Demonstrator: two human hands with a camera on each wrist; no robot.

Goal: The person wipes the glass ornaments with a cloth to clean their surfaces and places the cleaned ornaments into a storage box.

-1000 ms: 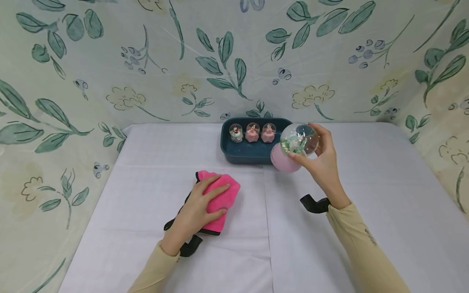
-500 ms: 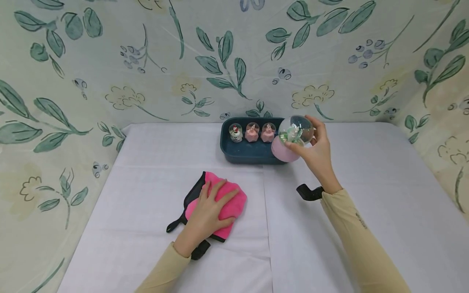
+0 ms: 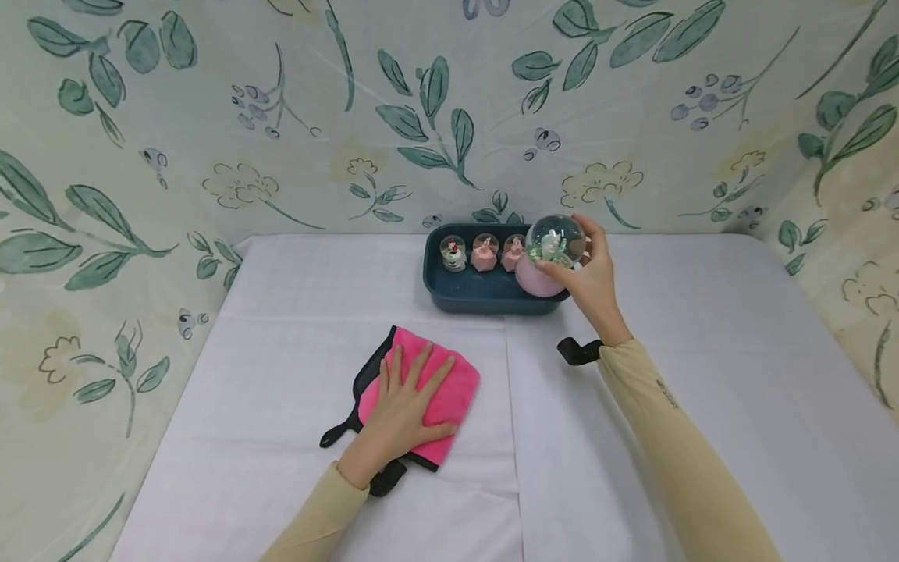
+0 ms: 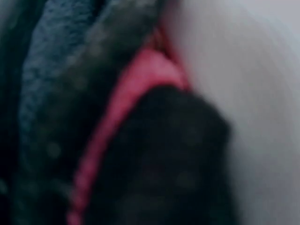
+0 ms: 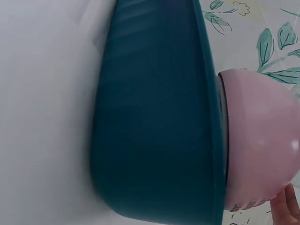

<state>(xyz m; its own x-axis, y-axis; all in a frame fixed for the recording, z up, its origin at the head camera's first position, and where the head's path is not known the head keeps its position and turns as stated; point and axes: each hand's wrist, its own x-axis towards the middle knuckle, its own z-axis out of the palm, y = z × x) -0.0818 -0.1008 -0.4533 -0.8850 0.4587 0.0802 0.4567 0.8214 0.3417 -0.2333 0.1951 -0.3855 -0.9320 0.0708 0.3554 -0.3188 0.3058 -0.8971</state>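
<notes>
My right hand (image 3: 590, 277) grips a large snow globe (image 3: 555, 242) by its clear ball, over the right end of a dark blue tray (image 3: 477, 300). The globe's round pink base (image 5: 258, 140) hangs at the tray's rim in the right wrist view; whether it touches cannot be told. Three small snow globes stand in the tray: a white one (image 3: 453, 254) and two pink ones, the left pink globe (image 3: 485, 254) and the right pink globe (image 3: 511, 254), partly covered by the large one. With fingers spread, my left hand (image 3: 403, 410) rests on a pink cloth (image 3: 456, 390) with black edging.
A white cloth (image 3: 267, 375) covers the table. Behind it hangs a backdrop (image 3: 281, 172) printed with leaves and flowers. A black loop (image 3: 337, 433) sticks out from the pink cloth's left corner. The left wrist view is dark and blurred.
The right hand has carried the large snow globe left and slightly away, farther over the tray. The left hand has shifted right with the pink cloth, its fingers now flatter and more spread.
</notes>
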